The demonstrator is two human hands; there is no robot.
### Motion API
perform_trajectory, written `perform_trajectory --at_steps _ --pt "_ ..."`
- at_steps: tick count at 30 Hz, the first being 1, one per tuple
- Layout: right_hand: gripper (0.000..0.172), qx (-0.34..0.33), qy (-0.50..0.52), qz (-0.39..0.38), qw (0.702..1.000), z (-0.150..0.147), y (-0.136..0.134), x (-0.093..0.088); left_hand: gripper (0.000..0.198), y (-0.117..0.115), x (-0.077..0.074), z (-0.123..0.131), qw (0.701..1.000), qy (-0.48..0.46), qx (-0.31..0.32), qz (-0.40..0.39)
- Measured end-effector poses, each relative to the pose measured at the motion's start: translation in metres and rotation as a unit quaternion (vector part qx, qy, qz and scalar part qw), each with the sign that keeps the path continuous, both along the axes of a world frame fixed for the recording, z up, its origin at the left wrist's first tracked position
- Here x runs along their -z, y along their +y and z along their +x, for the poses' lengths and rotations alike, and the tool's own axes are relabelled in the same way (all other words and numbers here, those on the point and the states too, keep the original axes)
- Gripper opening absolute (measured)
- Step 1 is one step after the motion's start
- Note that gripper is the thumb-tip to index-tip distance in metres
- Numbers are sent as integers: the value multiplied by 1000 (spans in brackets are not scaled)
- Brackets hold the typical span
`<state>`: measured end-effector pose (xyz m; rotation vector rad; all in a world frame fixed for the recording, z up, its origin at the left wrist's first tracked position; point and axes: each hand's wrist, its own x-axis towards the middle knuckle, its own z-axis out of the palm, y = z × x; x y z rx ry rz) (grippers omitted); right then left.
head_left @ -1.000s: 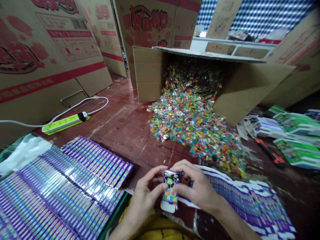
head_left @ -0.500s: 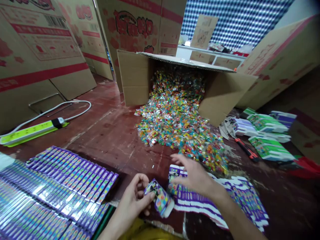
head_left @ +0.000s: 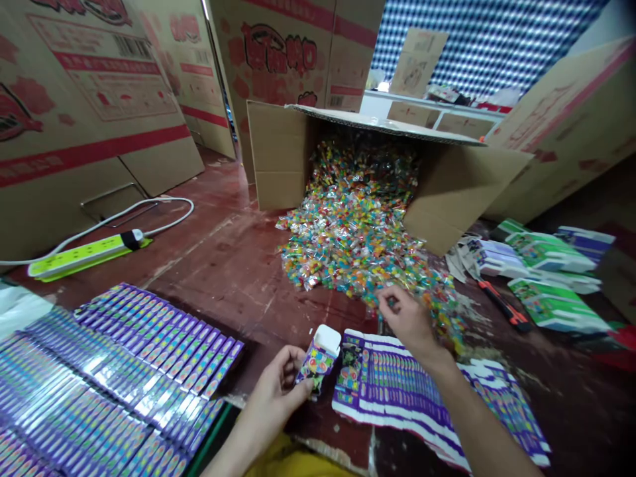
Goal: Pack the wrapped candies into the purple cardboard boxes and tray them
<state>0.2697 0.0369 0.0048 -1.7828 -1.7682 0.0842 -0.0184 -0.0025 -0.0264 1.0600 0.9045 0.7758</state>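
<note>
My left hand (head_left: 281, 391) grips a small purple candy box (head_left: 318, 361) between thumb and fingers. The box is upright, its white top flap standing open toward the pile. At the near edge of a heap of clear candy packets (head_left: 342, 225), my right hand (head_left: 405, 318) has its fingertips curled together; whatever may be in them is hidden. Below that hand, a row of flattened purple boxes (head_left: 397, 374) lies fanned over the table. A second fanned stack of flat boxes (head_left: 509, 404) lies further right, partly behind my right forearm.
The packets spill from a cardboard carton (head_left: 281, 156) on its side. Filled rows of purple boxes (head_left: 163, 344) occupy the left. A yellow-green power strip (head_left: 82, 255) with a white cord lies behind them. An orange-black cutter (head_left: 504, 306) and green boxes (head_left: 554, 305) are at right.
My right hand has moved away from the flat boxes to the packet heap, and its fingers have closed. In my left hand the box has turned so its open flap points up and away.
</note>
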Motion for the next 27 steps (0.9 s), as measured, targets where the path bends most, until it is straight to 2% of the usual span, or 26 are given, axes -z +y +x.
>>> perform_trajectory --at_steps 2,6,9,13,17,20,22,24,27 --pt "21 8 54 -1 999 -5 -5 -16 29 -1 -1 4 1000 11 8 9" --pt "19 -45 200 -62 977 -29 -20 -50 33 -2 -8 10 999 29 14 42" --pt "14 -78 207 -79 972 -50 -29 -60 30 -5 -13 13 998 28 22 59" --pt "9 -135 112 -41 984 -69 -30 -57 26 -8 -22 14 998 21 17 62" --pt "14 -215 90 -55 971 -74 -28 -55 21 -10 -26 15 999 -1 11 48" --pt "22 -245 163 -112 949 -72 -30 -56 27 -12 -25 16 999 -39 -16 34" --pt "24 -227 245 -130 933 -72 -36 -52 40 -13 -25 17 996 -58 -48 38" --pt "26 -196 319 -141 917 -73 -43 -44 50 -15 -26 17 994 -68 -69 48" --pt "26 -161 365 -146 905 -80 -56 -24 51 -15 -28 16 994 -64 -59 61"
